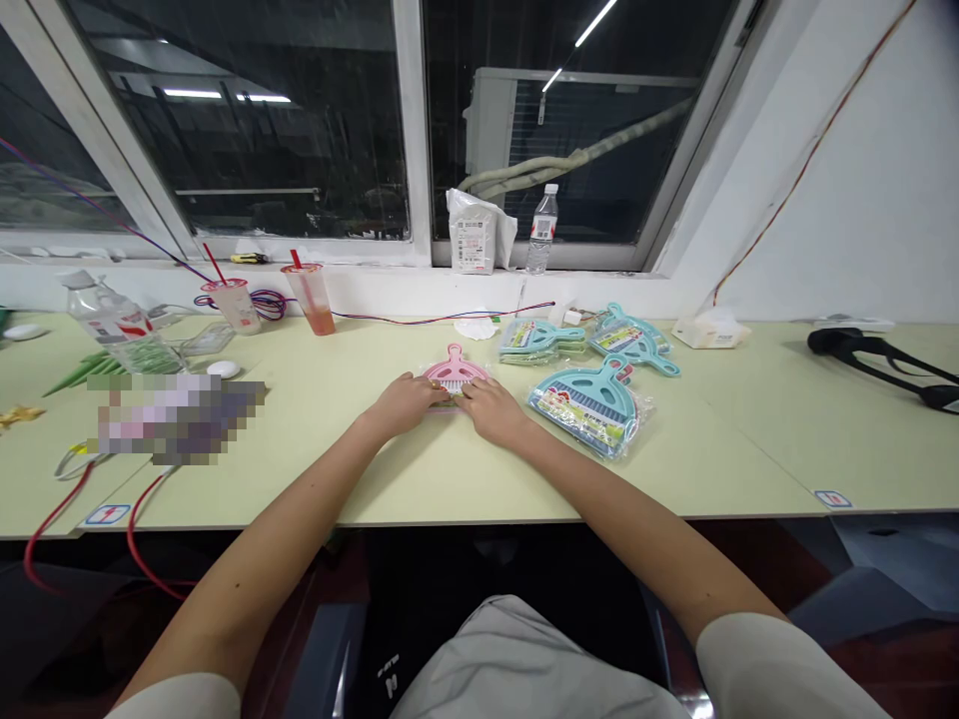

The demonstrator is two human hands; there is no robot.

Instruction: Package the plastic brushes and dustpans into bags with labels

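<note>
A small pink dustpan and brush set [455, 371] lies flat on the pale green table [704, 449], straight ahead of me. My left hand [406, 400] rests on its left front edge, fingers curled onto it. My right hand [492, 407] presses on its right front edge. Both hands touch the set and hide its near part. A teal dustpan set [590, 402] in a clear plastic wrapper lies just right of my right hand.
More teal packaged sets [540, 340] [633, 343] lie further back right. Two drink cups [234, 305] [314, 297] and a tipped bottle [112, 322] stand at the left. A water bottle [542, 229] and bag [476, 233] sit on the window sill. Red cables [52, 519] hang off the front left edge.
</note>
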